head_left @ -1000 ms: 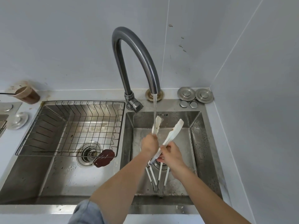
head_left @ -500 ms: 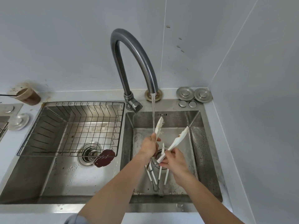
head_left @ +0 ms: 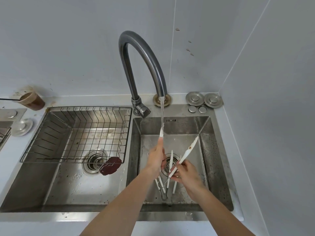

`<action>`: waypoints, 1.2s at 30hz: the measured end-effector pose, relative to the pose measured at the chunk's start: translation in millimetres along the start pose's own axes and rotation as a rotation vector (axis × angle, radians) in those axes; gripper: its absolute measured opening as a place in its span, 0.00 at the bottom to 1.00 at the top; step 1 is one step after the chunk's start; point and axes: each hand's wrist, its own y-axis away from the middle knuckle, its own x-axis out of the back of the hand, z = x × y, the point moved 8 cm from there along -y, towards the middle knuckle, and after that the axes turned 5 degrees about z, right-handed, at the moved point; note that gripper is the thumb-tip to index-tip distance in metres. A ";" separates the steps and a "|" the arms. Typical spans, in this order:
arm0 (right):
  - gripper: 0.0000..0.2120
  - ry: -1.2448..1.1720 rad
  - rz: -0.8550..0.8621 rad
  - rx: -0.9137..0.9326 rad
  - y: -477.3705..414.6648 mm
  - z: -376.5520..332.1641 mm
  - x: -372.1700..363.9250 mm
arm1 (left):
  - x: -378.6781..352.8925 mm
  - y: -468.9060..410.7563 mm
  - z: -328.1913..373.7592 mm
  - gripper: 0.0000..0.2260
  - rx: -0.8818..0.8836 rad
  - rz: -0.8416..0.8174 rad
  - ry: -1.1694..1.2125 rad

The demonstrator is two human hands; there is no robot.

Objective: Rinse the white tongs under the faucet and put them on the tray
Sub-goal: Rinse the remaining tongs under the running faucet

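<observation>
I hold white tongs [head_left: 187,151] spread wide over the right sink basin [head_left: 213,159]. My left hand [head_left: 156,158] grips one arm, whose tip sits in the water stream falling from the curved grey faucet [head_left: 141,53]. My right hand [head_left: 185,171] grips the other arm, which points up to the right and shows brown stains near its tip. A second pair of white tongs [head_left: 163,186] lies on the basin floor under my hands. The wire rack tray [head_left: 51,132] sits across the left basin.
A dark red round piece [head_left: 110,165] lies by the left basin's drain [head_left: 94,161]. A brown cup [head_left: 32,100] stands on the counter at the back left. Metal sink plugs [head_left: 203,99] rest behind the right basin. Walls close in at the back and right.
The tongs' two arms have spread further apart. My left hand raised its arm higher into the stream, and my right hand's arm swung out to the right.
</observation>
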 end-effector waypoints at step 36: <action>0.04 0.065 -0.050 0.105 11.6 -15.7 3.8 | -3.2 1.0 7.7 0.27 0.172 -0.022 0.171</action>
